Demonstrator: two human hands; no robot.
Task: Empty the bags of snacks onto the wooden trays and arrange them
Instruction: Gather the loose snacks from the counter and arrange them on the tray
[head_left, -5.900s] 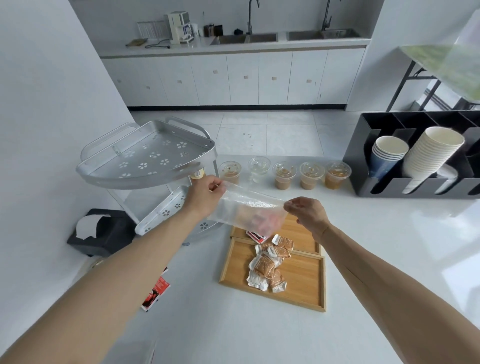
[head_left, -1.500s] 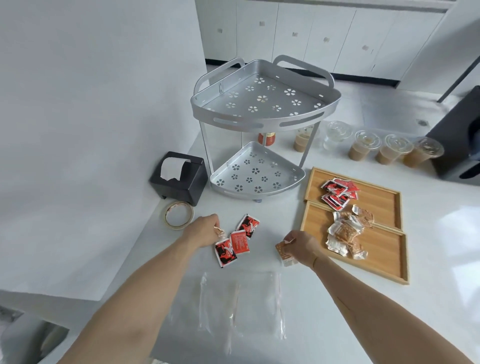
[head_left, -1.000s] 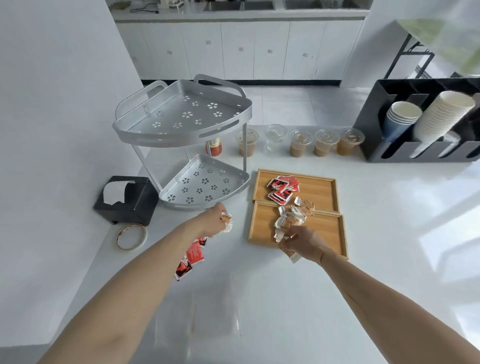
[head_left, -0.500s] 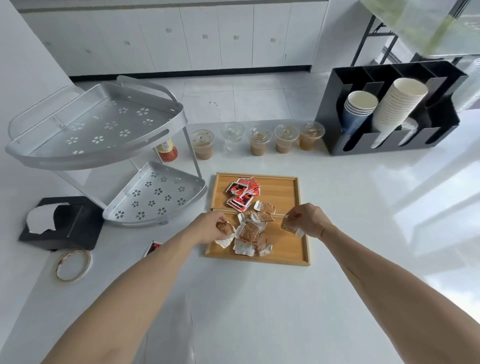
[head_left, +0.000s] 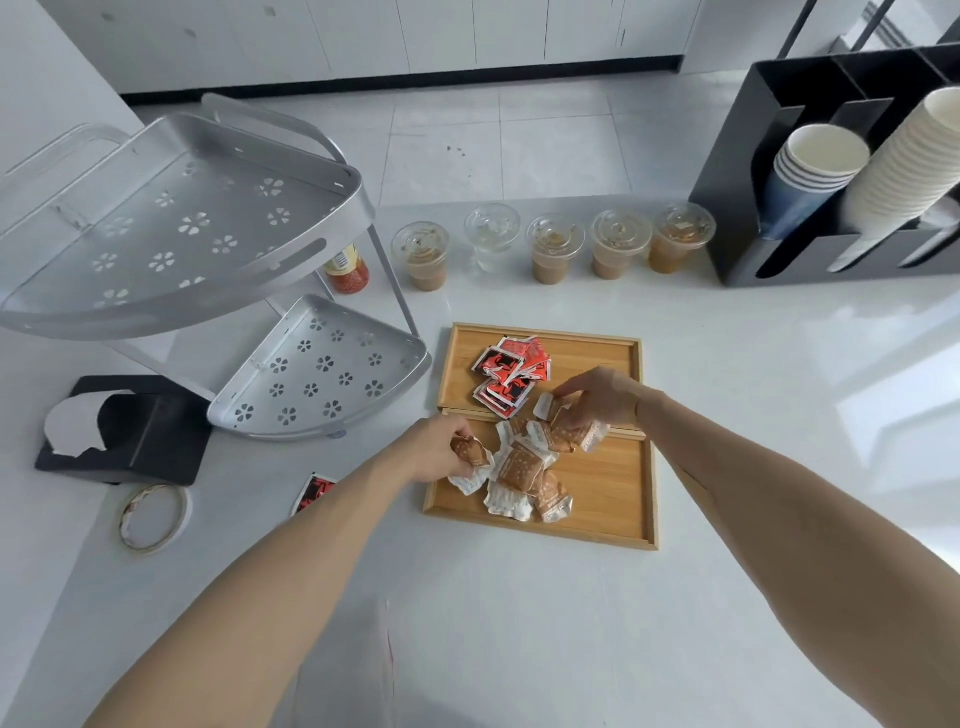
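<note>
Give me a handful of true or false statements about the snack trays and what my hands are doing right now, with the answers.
1. The red packets lie on the far wooden tray. True.
2. The left hand is empty. False: it holds a brown snack packet.
3. The right hand is at the brown packets on the near wooden tray. True.
4. No red packet is off the trays. False: one red packet lies on the counter beside the left arm.
</note>
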